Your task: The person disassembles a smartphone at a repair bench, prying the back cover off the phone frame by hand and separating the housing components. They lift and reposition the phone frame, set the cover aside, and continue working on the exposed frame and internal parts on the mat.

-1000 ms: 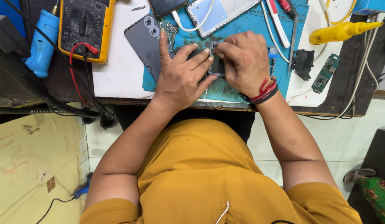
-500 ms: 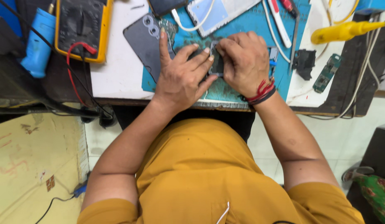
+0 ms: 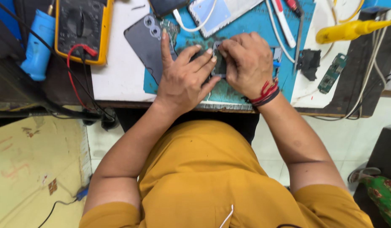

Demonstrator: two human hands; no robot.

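Two hands meet over a small dark phone part (image 3: 219,63) on the teal mat (image 3: 254,25). At far left a blue bottle (image 3: 37,46) stands beside a yellow multimeter (image 3: 81,29); a dark phone back cover (image 3: 147,44) lies next, partly on the mat. The left hand (image 3: 183,80) spreads wide, pressing the part flat, its index finger on the cover. The right hand (image 3: 246,63) curls narrow over the part; whether it grips a tool cannot be told. Since the earlier frames neither hand has shifted. A yellow tool (image 3: 347,30) lies at right. The table edge (image 3: 119,99) runs close below the wrists.
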